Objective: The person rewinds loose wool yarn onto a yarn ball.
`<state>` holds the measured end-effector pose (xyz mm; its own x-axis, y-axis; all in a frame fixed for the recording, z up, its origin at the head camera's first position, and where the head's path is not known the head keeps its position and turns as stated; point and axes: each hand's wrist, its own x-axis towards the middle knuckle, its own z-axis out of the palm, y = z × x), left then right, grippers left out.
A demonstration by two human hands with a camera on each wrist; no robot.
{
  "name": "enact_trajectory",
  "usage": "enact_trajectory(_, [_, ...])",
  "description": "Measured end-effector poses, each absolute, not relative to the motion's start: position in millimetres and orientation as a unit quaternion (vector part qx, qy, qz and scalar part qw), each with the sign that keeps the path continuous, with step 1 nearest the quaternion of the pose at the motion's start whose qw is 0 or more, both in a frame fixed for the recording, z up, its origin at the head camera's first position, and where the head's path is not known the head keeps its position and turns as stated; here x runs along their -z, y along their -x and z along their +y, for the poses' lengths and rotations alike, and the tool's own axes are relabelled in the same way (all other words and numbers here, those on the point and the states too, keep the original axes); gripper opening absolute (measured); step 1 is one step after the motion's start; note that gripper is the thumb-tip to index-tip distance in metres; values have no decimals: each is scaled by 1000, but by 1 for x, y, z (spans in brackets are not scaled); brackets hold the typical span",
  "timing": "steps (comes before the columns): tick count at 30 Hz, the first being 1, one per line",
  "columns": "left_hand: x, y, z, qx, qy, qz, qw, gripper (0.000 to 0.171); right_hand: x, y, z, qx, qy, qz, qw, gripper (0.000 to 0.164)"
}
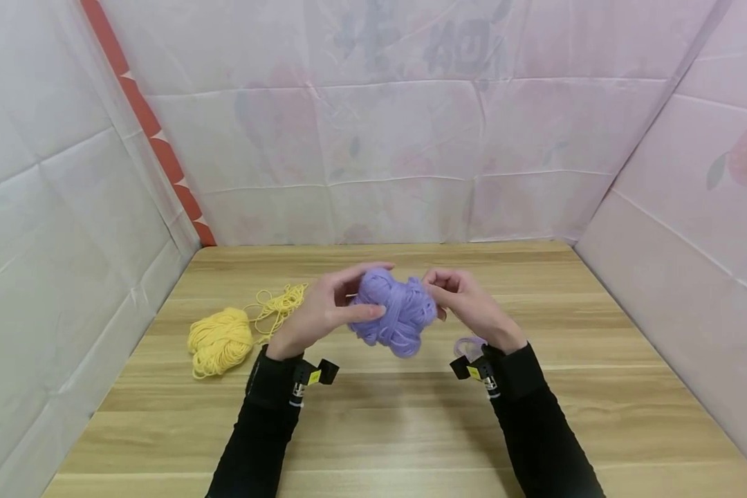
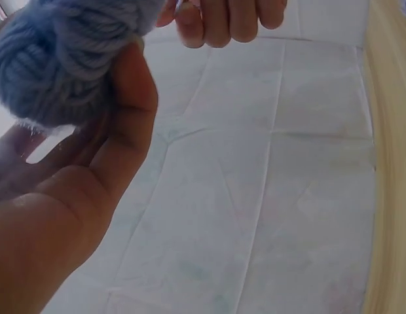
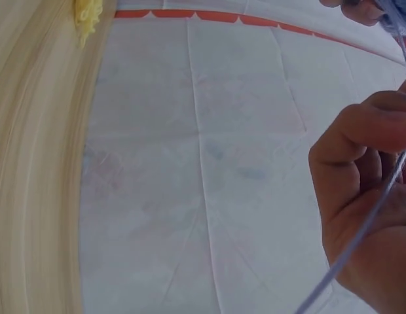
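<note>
A ball of purple yarn [image 1: 395, 311] is held above the middle of the table by my left hand [image 1: 324, 304], its thumb across the near side and its fingers behind. Just right of the ball, my right hand [image 1: 469, 302] pinches a strand of the yarn [image 3: 368, 226] between thumb and curled fingers. In the right wrist view that strand runs from the ball through the fingers and down past the palm. Some loose purple yarn [image 1: 469, 346] lies on the table beneath the right wrist. The left wrist view shows the thumb pressed into the wound strands.
On the left of the wooden table [image 1: 373, 429] lies a ball of yellow yarn [image 1: 221, 342], with a loose yellow tangle [image 1: 281, 302] trailing behind the left wrist. Sheet-covered walls [image 1: 398, 138] close off the back and both sides.
</note>
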<state>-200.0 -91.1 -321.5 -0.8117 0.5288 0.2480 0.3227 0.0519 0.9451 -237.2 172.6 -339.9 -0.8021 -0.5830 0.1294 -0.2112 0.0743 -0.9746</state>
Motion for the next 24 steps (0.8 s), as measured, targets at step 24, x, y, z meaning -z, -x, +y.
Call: enact_trajectory(24, [334, 210, -78, -502, -277, 819, -32, 54, 331, 224, 165, 650, 273, 701, 107, 17])
